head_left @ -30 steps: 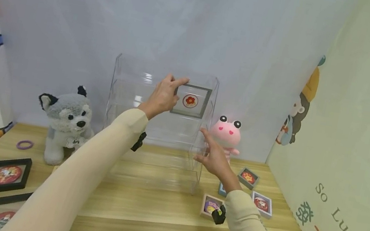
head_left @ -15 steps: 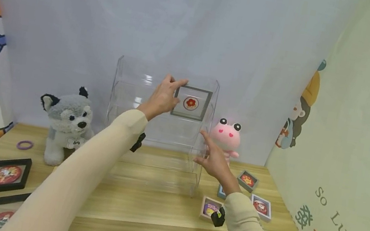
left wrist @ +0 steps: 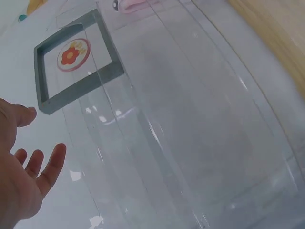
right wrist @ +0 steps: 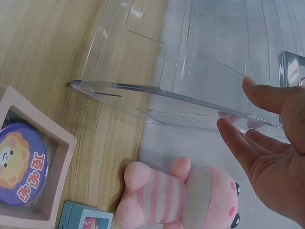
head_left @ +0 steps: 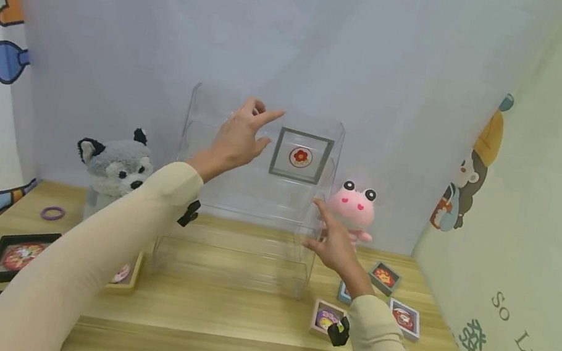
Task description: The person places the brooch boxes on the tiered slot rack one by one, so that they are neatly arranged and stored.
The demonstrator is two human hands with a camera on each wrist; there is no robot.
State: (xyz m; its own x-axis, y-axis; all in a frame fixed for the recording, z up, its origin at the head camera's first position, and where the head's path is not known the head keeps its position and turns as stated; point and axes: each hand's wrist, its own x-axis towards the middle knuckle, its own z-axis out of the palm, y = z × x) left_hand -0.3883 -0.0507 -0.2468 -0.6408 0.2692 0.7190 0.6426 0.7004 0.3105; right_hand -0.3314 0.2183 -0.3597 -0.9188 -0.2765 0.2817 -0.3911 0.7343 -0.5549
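Though near — frame [head_left: 300, 157] outside left grip [head_left: 239, 137]

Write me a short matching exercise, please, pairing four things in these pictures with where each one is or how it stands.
Column one
1. Flower-badge frame
2. Purple ring
3. Pink plush toy
4. Left hand

Column two
A. Upright beside the clear rack
B. Fingers spread, with a gap between it and the nearest frame
C. Up on the clear rack, toward its right end in the head view
D. Lying on the table, left of the gray dog plush in the head view

Right pairs: 1-C, 2-D, 3-A, 4-B
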